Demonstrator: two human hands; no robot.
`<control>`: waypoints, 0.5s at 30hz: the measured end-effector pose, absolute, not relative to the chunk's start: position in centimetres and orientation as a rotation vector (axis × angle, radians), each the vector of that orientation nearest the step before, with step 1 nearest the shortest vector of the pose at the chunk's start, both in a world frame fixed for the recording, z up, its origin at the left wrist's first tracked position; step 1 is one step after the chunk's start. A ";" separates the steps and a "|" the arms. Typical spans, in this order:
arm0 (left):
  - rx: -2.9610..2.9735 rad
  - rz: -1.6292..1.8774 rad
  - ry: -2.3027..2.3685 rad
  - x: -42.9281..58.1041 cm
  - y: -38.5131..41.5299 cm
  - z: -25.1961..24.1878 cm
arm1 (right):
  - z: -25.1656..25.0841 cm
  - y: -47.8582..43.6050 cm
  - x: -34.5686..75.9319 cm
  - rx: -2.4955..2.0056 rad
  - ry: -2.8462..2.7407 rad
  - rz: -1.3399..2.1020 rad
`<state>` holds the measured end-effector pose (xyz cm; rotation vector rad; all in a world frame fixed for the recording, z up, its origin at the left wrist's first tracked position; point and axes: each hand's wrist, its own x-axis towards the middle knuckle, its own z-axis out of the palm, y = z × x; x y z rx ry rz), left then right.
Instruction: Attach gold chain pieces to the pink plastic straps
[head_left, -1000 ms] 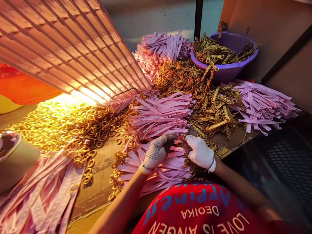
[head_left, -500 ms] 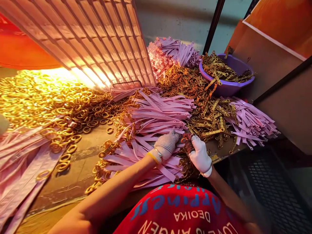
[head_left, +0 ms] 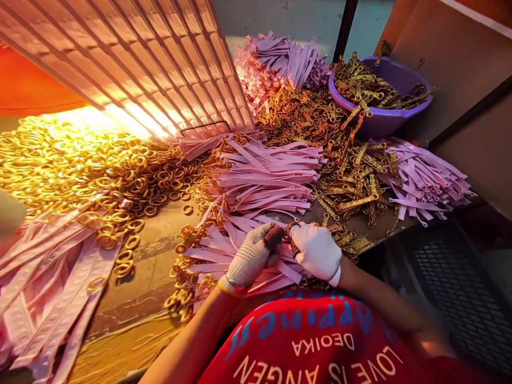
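Note:
My left hand, in a dotted knit glove with dark fingertips, is closed in a pinch. Beside it my right hand, in a white glove with dark fingertips, is also closed, and its fingertips almost meet the left ones. What they grip is hidden by the fingers. Below and around them lies a bundle of pink straps with gold rings at the left ends. A second bundle of pink straps lies just beyond my hands. Gold chain-like links are heaped to the right of it.
At the right back stands a purple basin filled with gold links. A ribbed panel rises behind a large pile of gold rings. More pink straps hang at the left and lie at the right. A dark crate is below.
Both hands have moved slightly left and closer to my body. My left hand has turned so that its dark fingertips show. The camera view has shifted a little.

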<state>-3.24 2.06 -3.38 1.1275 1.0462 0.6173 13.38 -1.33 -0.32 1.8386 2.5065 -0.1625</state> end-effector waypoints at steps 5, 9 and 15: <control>1.455 0.509 1.014 -3.5 2.8 -3.6 | -0.6 -1.8 13.4 1.786 2.441 0.038; 1.827 0.464 1.035 -3.3 2.6 -3.8 | -0.1 -1.4 14.0 1.766 2.434 -0.135; 1.661 0.572 1.028 -3.6 2.1 -5.5 | 2.1 -1.2 14.4 1.739 2.437 -0.211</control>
